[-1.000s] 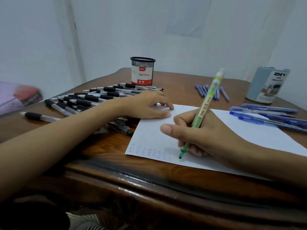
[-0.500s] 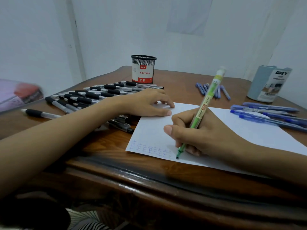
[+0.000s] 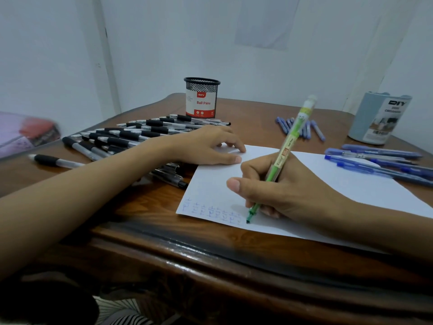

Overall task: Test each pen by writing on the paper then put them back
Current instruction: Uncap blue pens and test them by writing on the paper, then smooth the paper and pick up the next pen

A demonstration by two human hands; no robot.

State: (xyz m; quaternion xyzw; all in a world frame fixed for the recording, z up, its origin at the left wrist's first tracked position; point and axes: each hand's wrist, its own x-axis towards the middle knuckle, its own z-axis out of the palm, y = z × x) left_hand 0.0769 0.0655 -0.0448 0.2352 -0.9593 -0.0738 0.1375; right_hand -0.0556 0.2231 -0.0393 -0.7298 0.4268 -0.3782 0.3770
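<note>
My right hand (image 3: 288,191) grips a green pen (image 3: 293,139) in a writing hold, its tip touching the white paper (image 3: 351,181) near the sheet's front edge, just right of a row of blue marks (image 3: 210,211). My left hand (image 3: 206,146) rests on the paper's top left corner with fingers lightly bent, pressing it to the wooden table (image 3: 234,249). Several black-grip pens (image 3: 126,137) lie in a row to the left. Several blue pens (image 3: 379,160) lie at the right.
A black mesh cup labelled "Ball Pens" (image 3: 202,97) stands at the back of the table. A pale blue organiser (image 3: 379,118) stands at the back right. Several small blue caps or pens (image 3: 302,127) lie between them. A pink-red packet (image 3: 25,134) lies far left.
The pen tip has moved slightly along the bottom row of marks. My left hand has stayed on the paper's corner.
</note>
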